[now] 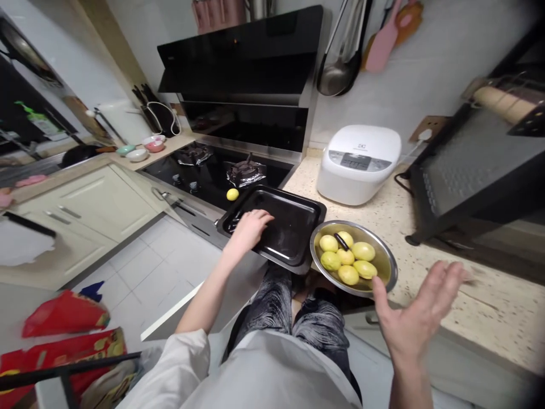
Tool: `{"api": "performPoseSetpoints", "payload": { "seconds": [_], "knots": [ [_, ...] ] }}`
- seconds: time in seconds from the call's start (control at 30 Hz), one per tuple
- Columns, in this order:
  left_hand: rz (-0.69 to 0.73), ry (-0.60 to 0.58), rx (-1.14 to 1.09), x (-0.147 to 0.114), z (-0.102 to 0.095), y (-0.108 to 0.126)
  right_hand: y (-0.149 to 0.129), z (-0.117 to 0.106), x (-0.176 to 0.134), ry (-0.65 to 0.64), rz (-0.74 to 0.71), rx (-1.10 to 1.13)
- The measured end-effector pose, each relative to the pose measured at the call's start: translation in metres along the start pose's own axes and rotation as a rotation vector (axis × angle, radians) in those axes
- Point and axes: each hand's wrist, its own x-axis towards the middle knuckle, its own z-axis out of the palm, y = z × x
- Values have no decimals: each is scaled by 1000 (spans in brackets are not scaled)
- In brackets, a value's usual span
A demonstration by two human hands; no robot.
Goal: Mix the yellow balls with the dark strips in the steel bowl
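My left hand [251,227] is over the left part of a black baking tray [293,244], its fingers stretched out and nothing seen in them. I cannot tell whether its fingertips touch the tray. A lemon [232,194] rests on the black cooktop just beyond the tray's left side. To the right of the tray, a metal bowl [386,258] holds several yellow lemons [348,275] with a small dark, stick-like object [341,241] lying on top. My right hand [419,312] is spread wide beside the bowl, holding nothing.
A white rice cooker [360,165] stands behind the bowl, and a black oven-like appliance [481,187] is at the right. The gas cooktop [208,179] lies beyond the tray. Small bowls [137,155] sit farther left; red bags [66,315] are on the floor.
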Motion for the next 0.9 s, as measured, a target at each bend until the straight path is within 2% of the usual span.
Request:
{"api": "performPoseSetpoints", "payload": {
  "seconds": [0.1,0.2,0.33,0.53,0.63,0.73,0.83,0.9],
  "knots": [
    [-151,-67,135,-8,-7,-48,-11,7,-6,-27,-32,48],
    [-205,-91,143,-7,-5,-76,-28,16,-11,-53,-20,116],
    [-200,-78,91,-4,1,-89,-40,22,-15,-94,-46,144],
    [-171,-88,62,-2,-1,-95,-31,14,-14,-91,12,115],
    [-154,-80,94,-3,-6,-86,-30,11,-12,-61,27,120],
    [-118,31,19,-5,-11,-62,-34,12,-11,-22,12,146],
    [-42,163,-232,-6,-15,-19,-39,14,-11,-2,-31,190],
    [21,173,-444,-6,-12,18,-44,16,-12,-11,-61,227]
  ]
}}
